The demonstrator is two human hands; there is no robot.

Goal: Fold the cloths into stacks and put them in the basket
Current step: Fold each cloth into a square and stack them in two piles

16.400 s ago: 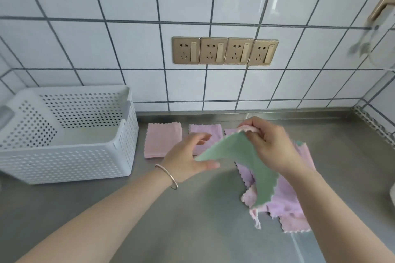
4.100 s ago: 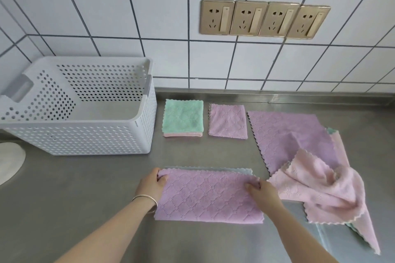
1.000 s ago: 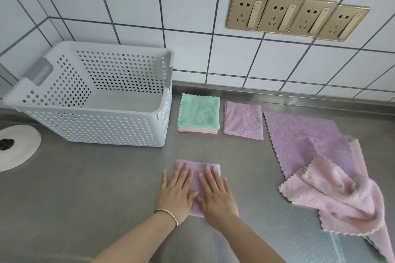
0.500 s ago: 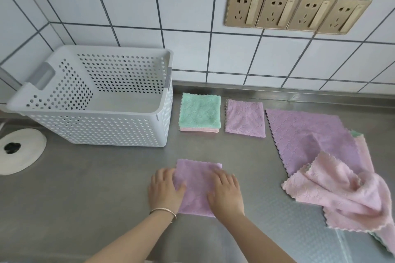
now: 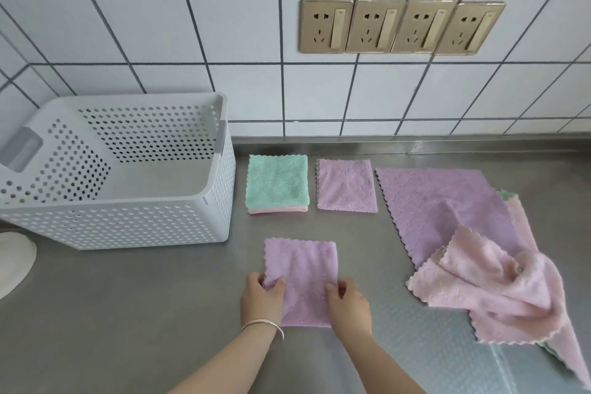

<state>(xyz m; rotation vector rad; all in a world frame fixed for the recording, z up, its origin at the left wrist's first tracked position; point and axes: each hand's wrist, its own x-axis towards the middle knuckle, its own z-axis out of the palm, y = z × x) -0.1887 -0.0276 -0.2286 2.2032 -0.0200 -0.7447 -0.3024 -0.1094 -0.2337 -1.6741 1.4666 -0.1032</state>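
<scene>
The folded square lilac microfibre cloth (image 5: 302, 278) with scalloped edges lies flat on the brushed steel surface (image 5: 128, 313), low in the middle of the head view, and both hands are on its near corners. The left hand (image 5: 263, 299), a thin silver bangle (image 5: 263, 326) at its wrist, pinches the near-left corner with its thumb on top of the fabric and its fingers curled at the edge. The right hand (image 5: 348, 307) grips the near-right corner the same way, thumb over the cloth. From this cloth, at 12 o'clock and a little left, sits a small folded stack with a mint-green cloth (image 5: 277, 182) on top and a pale pink cloth (image 5: 278, 209) showing beneath it. Just beside that stack, at 1 o'clock, lies another folded lilac square (image 5: 346, 185). At 2 o'clock a large lilac cloth (image 5: 438, 205) is spread out unfolded, and at 3 o'clock a crumpled pink cloth (image 5: 499, 294) lies heaped over its near corner, with a green edge (image 5: 508, 194) peeking out behind. At 10 o'clock stands the white perforated plastic basket (image 5: 128, 227), its right wall near the green-topped stack but apart from it. A white round object (image 5: 14, 261) shows at the left edge. On the white tiled wall (image 5: 160, 25) at 12 o'clock hang four gold sockets (image 5: 401, 25) in a row.
</scene>
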